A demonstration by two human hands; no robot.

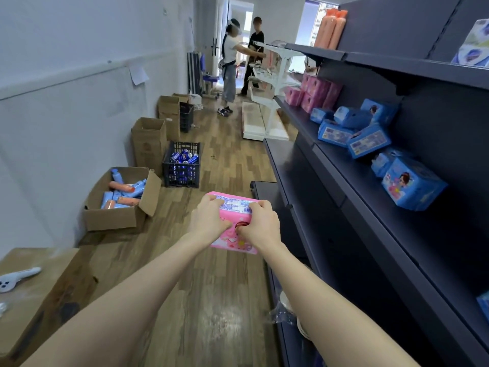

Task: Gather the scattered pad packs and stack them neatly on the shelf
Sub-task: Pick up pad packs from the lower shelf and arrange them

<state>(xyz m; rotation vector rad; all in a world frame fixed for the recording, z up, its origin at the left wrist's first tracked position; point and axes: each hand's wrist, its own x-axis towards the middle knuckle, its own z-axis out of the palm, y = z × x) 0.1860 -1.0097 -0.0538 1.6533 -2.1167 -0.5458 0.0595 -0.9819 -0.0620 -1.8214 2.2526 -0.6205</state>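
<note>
Hands: my left hand [209, 217] and right hand [260, 225] are both gripping one pink pad pack [234, 242]. The fingers are curling over its far top edge and the right thumb is pressing on its front face.

Location: I am holding the pack in the air at the centre of view, over the wooden floor. It is just off the 3 o'clock shelf [370, 197] and not touching it.

Handling, as I judge it: the pack is looking light and soft. It is a film-wrapped bundle that is likely giving under the fingers, with a slick wrapper and nothing breakable inside. The two short ends are seeming the best places to hold it, as too hard a squeeze risks denting the faces and spoiling a flat stack.

Stock on shelf: blue packs [367, 140] are lying jumbled at 2 o'clock. Pink packs [315, 94] are standing stacked at 1 o'clock, which is looking like the matching spot.

Not determinable: the pack's underside and back are facing away from me. My fingertips are hiding behind its far edge. The label print is too small to read. A blue item at 4 o'clock is running off the frame edge. Something plastic-wrapped at 5 o'clock, low on the unit, is staying unidentifiable.
</note>
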